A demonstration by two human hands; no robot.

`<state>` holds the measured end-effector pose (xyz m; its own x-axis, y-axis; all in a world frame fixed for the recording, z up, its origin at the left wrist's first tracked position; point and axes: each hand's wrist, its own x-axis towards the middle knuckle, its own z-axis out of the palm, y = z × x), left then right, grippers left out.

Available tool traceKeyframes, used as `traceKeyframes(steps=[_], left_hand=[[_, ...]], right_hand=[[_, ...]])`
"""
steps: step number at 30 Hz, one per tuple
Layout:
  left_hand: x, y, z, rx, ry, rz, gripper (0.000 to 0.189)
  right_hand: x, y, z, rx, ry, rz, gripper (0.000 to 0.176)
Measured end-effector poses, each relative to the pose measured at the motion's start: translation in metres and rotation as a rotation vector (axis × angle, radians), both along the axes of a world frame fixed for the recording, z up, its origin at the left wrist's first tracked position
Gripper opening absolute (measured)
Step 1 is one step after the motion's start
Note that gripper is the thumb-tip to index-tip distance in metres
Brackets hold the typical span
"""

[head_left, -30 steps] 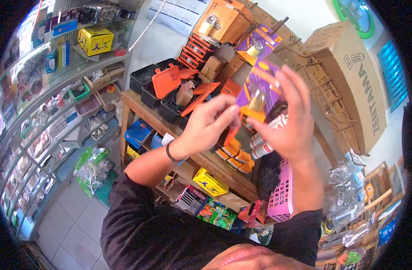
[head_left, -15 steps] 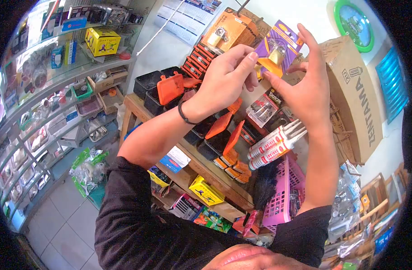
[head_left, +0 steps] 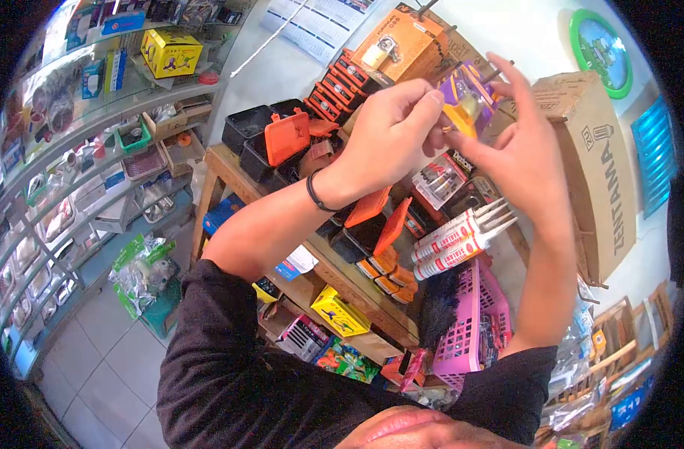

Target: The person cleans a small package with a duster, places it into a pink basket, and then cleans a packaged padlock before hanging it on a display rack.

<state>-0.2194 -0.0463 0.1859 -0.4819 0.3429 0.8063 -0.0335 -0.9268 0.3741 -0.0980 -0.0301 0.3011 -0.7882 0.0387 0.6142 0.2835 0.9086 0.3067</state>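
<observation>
A padlock pack (head_left: 467,103), a purple and yellow card with a brass-coloured padlock on its front, is up between my two hands. My left hand (head_left: 402,123), a black band on its wrist, has its fingers curled in at the card's left edge. The fingertips are partly hidden. From the other side, my right hand (head_left: 517,142) spans the card, its thumb at the lower edge and its fingers at the right edge, the index finger stretched upward. A thin dark rod (head_left: 499,72) shows beside the card's upper right. Behind stands an orange box (head_left: 409,37) with another padlock (head_left: 383,51) on its front.
Below my hands, a wooden table (head_left: 304,232) carries black and orange cases (head_left: 286,138) and white sealant tubes (head_left: 450,247). A pink basket (head_left: 461,329) stands at the near right. A large carton (head_left: 600,179) is on the right, glass shelves (head_left: 110,112) on the left.
The padlock pack has shifted slightly right and down in view, and both hands have moved with it. The pack now looks blurrier, and a dark rod shows at its upper right.
</observation>
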Motion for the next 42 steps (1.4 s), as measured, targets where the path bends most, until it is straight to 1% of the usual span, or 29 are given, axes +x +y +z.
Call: traceKeyframes(steps=[1, 2, 4, 5, 6, 8, 9, 11, 14, 18, 20, 22, 24, 26, 30, 31, 33, 35, 37, 38, 40, 41, 42], left_hand=[[0.000, 0.004, -0.004, 0.000, -0.003, 0.001, 0.029], [-0.001, 0.007, -0.007, -0.038, -0.030, 0.005, 0.028], [-0.002, 0.012, -0.012, -0.075, -0.059, 0.012, 0.027], [-0.003, 0.014, -0.013, -0.149, -0.063, -0.020, 0.027], [-0.004, 0.018, -0.013, -0.222, -0.066, -0.053, 0.027], [-0.006, 0.031, -0.014, -0.232, -0.046, -0.065, 0.027], [-0.006, 0.035, -0.014, -0.246, -0.055, -0.071, 0.028], [-0.008, 0.038, -0.013, -0.259, -0.061, -0.077, 0.028], [-0.010, 0.039, -0.010, -0.330, -0.075, -0.075, 0.028], [-0.011, 0.043, -0.007, -0.397, -0.070, -0.082, 0.029], [-0.010, 0.044, -0.006, -0.428, -0.066, -0.071, 0.029], [-0.008, 0.046, -0.006, -0.449, -0.106, 0.028, 0.029], [-0.009, 0.053, -0.009, -0.469, -0.097, 0.027, 0.030], [-0.010, 0.057, -0.012, -0.491, -0.089, 0.028, 0.031], [-0.007, 0.057, -0.011, -0.453, -0.080, -0.045, 0.030], [-0.007, 0.056, -0.010, -0.448, -0.079, -0.085, 0.031], [-0.005, 0.058, -0.011, -0.435, -0.096, -0.093, 0.031], [-0.003, 0.056, -0.013, -0.426, -0.117, -0.100, 0.032], [0.001, 0.051, -0.014, -0.389, -0.239, -0.179, 0.030], [-0.001, 0.059, -0.018, -0.388, -0.229, -0.180, 0.030], [-0.001, 0.082, -0.040, -0.278, -0.217, 0.193, 0.027], [0.015, 0.058, -0.031, -0.246, -0.313, 0.140, 0.022], [0.017, 0.058, -0.034, -0.157, -0.261, 0.261, 0.021]], right_hand=[[-0.001, 0.004, -0.005, 0.030, -0.017, -0.062, 0.069], [-0.001, 0.008, -0.011, 0.030, -0.018, -0.061, 0.069], [-0.004, 0.015, -0.021, 0.130, 0.008, -0.168, 0.067], [-0.004, 0.015, -0.022, 0.150, -0.006, -0.220, 0.064], [-0.005, 0.015, -0.023, 0.151, -0.006, -0.220, 0.064], [-0.007, 0.015, -0.024, 0.193, -0.013, -0.328, 0.061], [-0.009, 0.014, -0.023, 0.193, -0.012, -0.329, 0.061], [-0.012, 0.012, -0.021, 0.140, -0.039, -0.451, 0.060], [-0.014, 0.022, -0.023, 0.210, -0.030, -0.471, 0.060], [-0.015, 0.030, -0.024, 0.225, -0.023, -0.472, 0.061], [-0.015, 0.036, -0.025, 0.287, -0.013, -0.444, 0.058], [-0.015, 0.040, -0.026, 0.285, -0.008, -0.428, 0.058], [-0.014, 0.042, -0.026, 0.281, -0.003, -0.413, 0.058], [-0.013, 0.042, -0.026, 0.289, -0.025, -0.451, 0.059], [-0.013, 0.044, -0.029, 0.267, -0.021, -0.479, 0.060], [-0.014, 0.046, -0.030, 0.264, -0.006, -0.446, 0.061], [-0.012, 0.048, -0.033, 0.256, 0.015, -0.418, 0.062], [-0.011, 0.049, -0.036, 0.279, 0.038, -0.342, 0.064], [-0.005, 0.045, -0.042, 0.306, 0.054, -0.309, 0.064], [0.000, 0.042, -0.046, 0.341, 0.067, -0.278, 0.064], [0.016, 0.031, -0.057, 0.332, 0.029, -0.153, 0.062], [0.024, 0.022, -0.064, 0.289, -0.001, -0.117, 0.061], [0.033, 0.014, -0.072, 0.242, -0.028, -0.081, 0.059]])
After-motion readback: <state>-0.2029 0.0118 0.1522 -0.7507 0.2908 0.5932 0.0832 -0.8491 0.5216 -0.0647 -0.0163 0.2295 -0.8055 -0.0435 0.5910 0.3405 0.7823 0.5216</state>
